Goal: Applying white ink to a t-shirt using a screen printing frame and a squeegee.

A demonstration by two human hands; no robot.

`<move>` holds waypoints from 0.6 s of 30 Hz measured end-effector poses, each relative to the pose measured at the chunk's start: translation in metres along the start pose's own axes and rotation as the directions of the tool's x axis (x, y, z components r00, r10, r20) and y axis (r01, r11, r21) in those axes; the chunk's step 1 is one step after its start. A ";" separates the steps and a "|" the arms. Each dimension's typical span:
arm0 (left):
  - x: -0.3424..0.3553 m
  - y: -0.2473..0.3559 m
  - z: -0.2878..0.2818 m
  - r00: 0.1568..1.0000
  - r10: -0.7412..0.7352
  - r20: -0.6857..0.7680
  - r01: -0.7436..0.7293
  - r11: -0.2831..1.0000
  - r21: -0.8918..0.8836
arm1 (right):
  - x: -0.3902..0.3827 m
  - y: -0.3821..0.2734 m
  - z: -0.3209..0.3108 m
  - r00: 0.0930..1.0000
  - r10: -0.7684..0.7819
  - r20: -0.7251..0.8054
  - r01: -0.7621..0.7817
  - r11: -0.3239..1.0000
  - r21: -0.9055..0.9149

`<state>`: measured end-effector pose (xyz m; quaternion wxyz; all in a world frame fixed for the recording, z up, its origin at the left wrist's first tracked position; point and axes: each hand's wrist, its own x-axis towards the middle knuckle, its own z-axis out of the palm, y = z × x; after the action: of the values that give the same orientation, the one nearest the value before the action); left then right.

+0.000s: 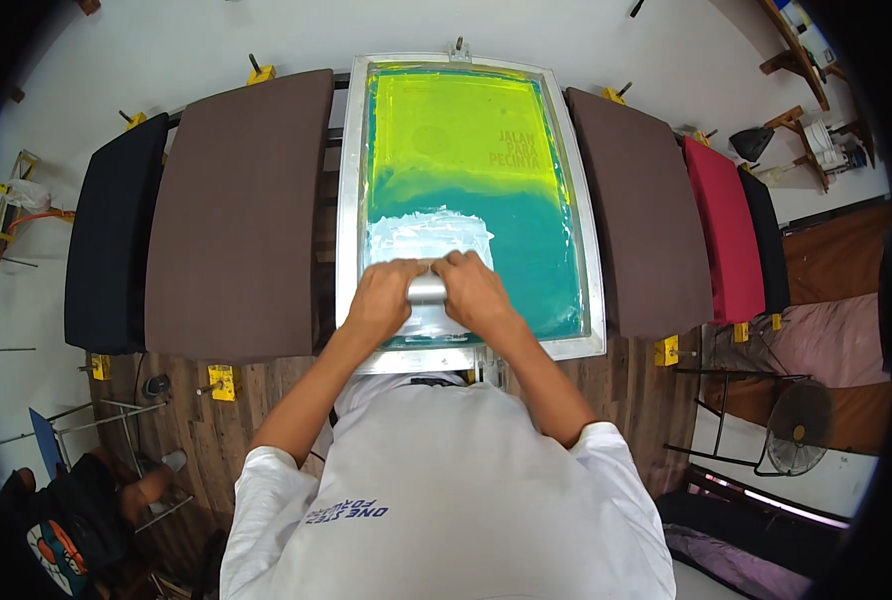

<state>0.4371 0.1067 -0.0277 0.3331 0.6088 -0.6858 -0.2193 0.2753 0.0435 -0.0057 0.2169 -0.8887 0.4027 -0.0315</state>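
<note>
A screen-printing frame point(592, 250) with a metal rim lies in front of me; its mesh is yellow at the far end and teal nearer me. White ink point(428, 235) is spread across the mesh just beyond my hands. My left hand point(386, 293) and my right hand point(473, 290) both grip a metal-handled squeegee point(427, 290), side by side, pressing it on the near part of the mesh. The squeegee's blade is hidden under my fingers.
Brown padded platens lie left point(241, 210) and right point(641, 215) of the frame, with a black one point(116, 235) far left and red point(721, 230) and black ones far right. Yellow clamps hold the board ends. A floor fan point(794, 428) stands lower right; a seated person's legs point(131, 490) are lower left.
</note>
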 end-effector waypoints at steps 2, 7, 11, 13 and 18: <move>-0.020 0.001 0.008 0.998 0.038 0.042 -0.039 0.999 0.025 | -0.024 0.001 0.013 0.991 -0.082 -0.109 0.083 0.997 0.004; -0.064 0.034 0.009 0.997 -0.021 0.080 0.014 0.996 0.088 | -0.072 -0.013 0.019 0.997 -0.059 -0.041 0.061 0.996 0.060; -0.030 0.032 -0.009 0.987 -0.045 0.154 0.044 0.999 0.007 | -0.041 -0.012 -0.006 0.999 -0.007 0.039 0.005 0.999 0.039; -0.007 0.015 -0.009 0.999 0.020 0.048 -0.020 1.000 -0.005 | -0.014 -0.005 -0.008 1.000 0.001 -0.010 0.000 0.999 0.043; -0.017 -0.008 0.003 0.998 0.065 0.017 -0.066 0.998 0.024 | -0.011 -0.004 0.016 0.998 -0.034 -0.053 0.033 0.999 -0.028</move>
<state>0.4410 0.1215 -0.0389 0.3270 0.5882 -0.7108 -0.2047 0.2744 0.0598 -0.0169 0.1934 -0.8971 0.3937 -0.0533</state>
